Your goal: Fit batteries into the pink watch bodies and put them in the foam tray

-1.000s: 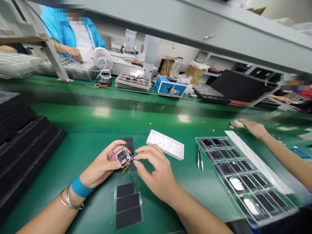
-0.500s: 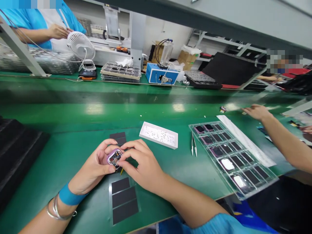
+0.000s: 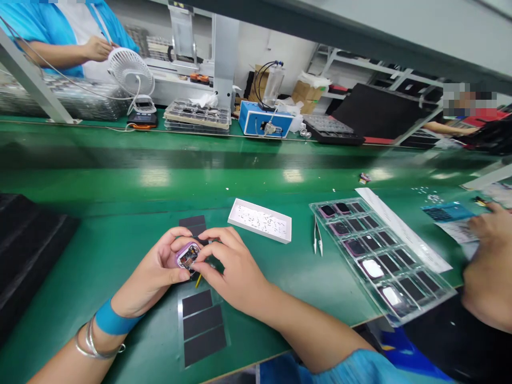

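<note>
My left hand (image 3: pixel 160 261) is closed around a small purple smartwatch case (image 3: pixel 188 257), its inner circuit parts facing up. Thumb and fingers of my right hand (image 3: pixel 230 264) are pinched together at the case's right edge; whatever they hold there is too small or hidden to make out. A thin yellow strip (image 3: pixel 198 281) sticks out just below the case. Under and below my hands lies a clear sheet with black rectangular pieces (image 3: pixel 203 323), partly covered by my hands.
A shallow white box (image 3: pixel 260 220) with tiny parts lies ahead. White tweezers (image 3: pixel 317 237) rest beside a clear tray (image 3: pixel 382 256) of watch parts at right. A co-worker's hand (image 3: pixel 490 234) is at the far right, a black foam block (image 3: pixel 32 256) at left.
The co-worker's arm on the right has drawn back toward the right edge, uncovering small white bits on the table. My own hands stay nearly in place at the watch case.
</note>
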Available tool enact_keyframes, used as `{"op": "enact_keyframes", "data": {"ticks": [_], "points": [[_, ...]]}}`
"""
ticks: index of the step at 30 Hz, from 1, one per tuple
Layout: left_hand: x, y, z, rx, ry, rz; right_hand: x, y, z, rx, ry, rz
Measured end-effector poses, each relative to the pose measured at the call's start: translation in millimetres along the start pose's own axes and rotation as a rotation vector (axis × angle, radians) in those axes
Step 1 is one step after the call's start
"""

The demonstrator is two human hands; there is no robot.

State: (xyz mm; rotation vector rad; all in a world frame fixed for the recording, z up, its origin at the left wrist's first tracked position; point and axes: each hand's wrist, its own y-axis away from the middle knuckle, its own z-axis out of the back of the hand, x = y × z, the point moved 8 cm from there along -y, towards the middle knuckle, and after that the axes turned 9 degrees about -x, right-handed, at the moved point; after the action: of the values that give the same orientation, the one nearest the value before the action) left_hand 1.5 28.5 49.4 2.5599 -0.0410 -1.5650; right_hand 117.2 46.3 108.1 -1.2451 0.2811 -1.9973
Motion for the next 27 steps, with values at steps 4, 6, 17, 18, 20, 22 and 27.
{"op": "enact_keyframes", "data": {"ticks": [4, 6, 17, 18, 20, 22, 27], "points": [[0, 1, -1.2, -0.007, -0.008, 0.007, 2, 0, -4, 0.026, 0.024, -0.004], [1, 0, -0.9, -0.017, 0.000, 0.016, 7, -2, -4, 0.046, 0.060, 0.024], [3, 1, 11.6, -0.076, 0.128, 0.076, -58, -25, 76, -0.076, 0.595, -0.231], [2, 1, 10.5, -0.077, 0.123, 0.073, -50, -24, 69, -0.102, 0.468, -0.195], [2, 1, 7.6, -0.079, 0.105, 0.066, -31, -19, 49, -0.130, 0.153, -0.140], [1, 2, 4.2, -0.071, 0.086, 0.055, -16, -13, 28, -0.129, -0.097, -0.139], [-3, 3, -2.0, -0.023, 0.029, 0.008, -11, -3, 8, -0.160, -0.235, -0.171]]}}
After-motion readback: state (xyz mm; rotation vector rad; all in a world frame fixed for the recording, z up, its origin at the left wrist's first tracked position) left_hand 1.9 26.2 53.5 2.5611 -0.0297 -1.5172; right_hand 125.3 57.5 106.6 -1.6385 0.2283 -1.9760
